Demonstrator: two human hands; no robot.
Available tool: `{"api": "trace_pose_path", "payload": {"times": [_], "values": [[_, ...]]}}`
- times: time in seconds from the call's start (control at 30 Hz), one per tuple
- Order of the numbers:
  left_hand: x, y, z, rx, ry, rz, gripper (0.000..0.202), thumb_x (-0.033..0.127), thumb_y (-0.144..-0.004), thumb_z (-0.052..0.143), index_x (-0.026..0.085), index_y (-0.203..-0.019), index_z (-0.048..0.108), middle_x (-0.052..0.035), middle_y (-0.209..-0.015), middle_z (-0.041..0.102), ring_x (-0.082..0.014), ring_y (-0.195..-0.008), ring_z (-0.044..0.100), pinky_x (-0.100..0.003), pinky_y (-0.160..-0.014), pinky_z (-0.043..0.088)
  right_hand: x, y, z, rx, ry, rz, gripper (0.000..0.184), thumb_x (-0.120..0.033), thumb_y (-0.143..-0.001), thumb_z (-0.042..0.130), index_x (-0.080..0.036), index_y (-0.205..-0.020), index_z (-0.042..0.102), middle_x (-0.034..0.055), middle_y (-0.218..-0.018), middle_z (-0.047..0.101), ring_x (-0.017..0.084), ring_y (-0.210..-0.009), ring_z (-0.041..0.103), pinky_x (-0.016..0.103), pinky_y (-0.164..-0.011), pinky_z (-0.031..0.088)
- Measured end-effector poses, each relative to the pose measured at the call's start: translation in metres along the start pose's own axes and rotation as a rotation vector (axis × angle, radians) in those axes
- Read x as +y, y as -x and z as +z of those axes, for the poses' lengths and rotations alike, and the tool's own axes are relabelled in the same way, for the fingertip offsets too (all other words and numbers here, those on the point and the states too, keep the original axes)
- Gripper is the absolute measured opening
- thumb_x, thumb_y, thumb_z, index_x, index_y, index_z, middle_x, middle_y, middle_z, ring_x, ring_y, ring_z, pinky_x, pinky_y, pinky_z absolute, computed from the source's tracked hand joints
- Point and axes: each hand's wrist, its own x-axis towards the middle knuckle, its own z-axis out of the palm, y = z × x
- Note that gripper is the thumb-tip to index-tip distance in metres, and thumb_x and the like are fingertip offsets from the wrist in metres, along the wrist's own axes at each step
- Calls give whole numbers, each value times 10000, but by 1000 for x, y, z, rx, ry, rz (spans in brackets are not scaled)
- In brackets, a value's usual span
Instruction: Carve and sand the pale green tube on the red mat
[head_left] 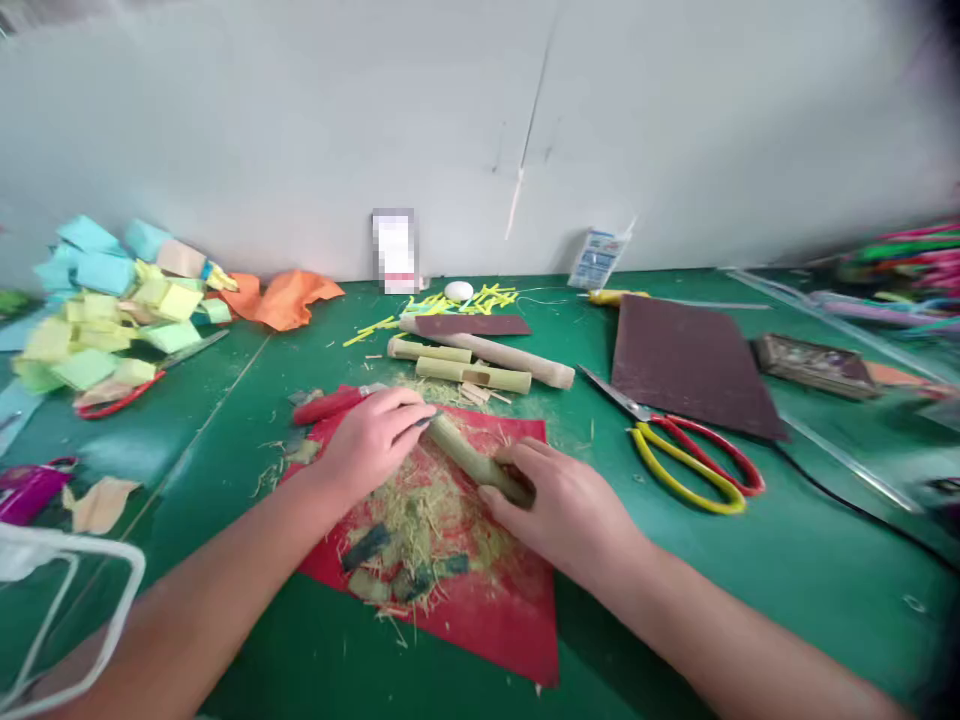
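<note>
A pale green bamboo tube [469, 450] lies slantwise over a red sheet [517, 630]. My right hand [566, 495] is closed around its near end. At the far end, my left hand [382, 435] pinches a small dark scrap [429, 419] against the tube; its material is hard to make out. Partly behind the left hand is a red-handled tool [330, 405]. Fibrous shavings [420, 520] and several dark scraps [366, 547] cover the middle of the sheet. Beyond it lie two short bamboo pieces [472, 375] and a longer pale stick [517, 358].
Scissors with red and yellow handles [694, 460] lie right of the sheet, by a dark brown sheet [686, 365]. Colored paper pads [112, 310] and orange cloth-like material [289, 300] are at left. A white wire frame [124, 590] stands front left. A grey wall [300, 150] backs the table.
</note>
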Motion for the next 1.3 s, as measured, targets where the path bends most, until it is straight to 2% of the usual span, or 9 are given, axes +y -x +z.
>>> {"api": "trace_pose_path", "payload": {"times": [0.17, 0.3, 0.37, 0.53, 0.73, 0.93, 1.1, 1.17, 1.3], "values": [[13, -4, 0, -38, -120, 63, 205, 142, -904, 492, 139, -1043, 642, -88, -947, 633, -194, -901, 557, -375, -811, 501, -2, -2, 0, 2, -10, -4, 138, -339, -793, 551, -207, -756, 534, -6, -763, 550, 120, -624, 471, 250, -557, 306], [32, -5, 7, -73, -68, 196, 216, 124, -909, 464, 132, -1025, 646, -79, -903, 638, -188, -902, 554, -350, -811, 506, -1, -4, 1, -2, -10, -13, 135, -307, -786, 551, -202, -712, 512, 2, -745, 544, 122, -625, 471, 251, -564, 309], [29, -5, 8, -86, -63, 215, 230, 111, -910, 452, 130, -1038, 642, -80, -914, 639, -186, -914, 558, -347, -827, 504, -1, -4, 1, -5, -12, -15, 139, -303, -790, 545, -199, -706, 510, 5, -748, 548, 123, -630, 475, 250, -568, 310], [5, -6, 5, 13, -164, 105, 218, 116, -901, 468, 125, -1025, 647, -98, -937, 635, -204, -950, 558, -377, -845, 504, 0, -4, 0, -13, -6, -2, 167, -339, -805, 536, -200, -715, 517, 3, -740, 549, 120, -615, 464, 248, -553, 299], [26, -5, 8, -75, -80, 228, 232, 101, -893, 462, 128, -1041, 639, -88, -965, 651, -200, -974, 563, -369, -872, 503, 0, -2, 0, -10, 5, -1, 158, -318, -786, 553, -201, -698, 495, -1, -736, 543, 116, -613, 456, 245, -548, 290], [9, -7, 8, 34, -179, 136, 219, 107, -892, 474, 124, -1035, 639, -100, -980, 654, -218, -997, 561, -407, -891, 503, 0, -2, -1, -14, 1, 12, 181, -351, -795, 549, -202, -704, 500, -2, -739, 543, 117, -607, 454, 249, -545, 291], [31, -6, 12, -40, -104, 185, 252, 86, -885, 451, 119, -1052, 637, -98, -983, 655, -219, -1032, 561, -397, -907, 498, 0, -3, 1, 2, -6, -7, 161, -320, -786, 559, -201, -701, 493, -1, -739, 539, 116, -609, 454, 250, -547, 296], [29, -5, 12, -41, -82, 175, 248, 100, -886, 466, 131, -1058, 642, -90, -994, 664, -217, -1032, 566, -394, -911, 493, 1, -3, 1, -1, -8, -3, 159, -323, -785, 562, -201, -704, 499, -1, -743, 542, 116, -611, 459, 248, -547, 300], [5, -5, 5, 105, 19, -20, 182, 187, -883, 531, 167, -985, 679, -64, -969, 693, -199, -956, 601, -374, -890, 486, 0, -3, -1, -10, -7, 13, 164, -350, -790, 560, -202, -729, 524, -2, -752, 555, 118, -611, 467, 246, -546, 307]]}}
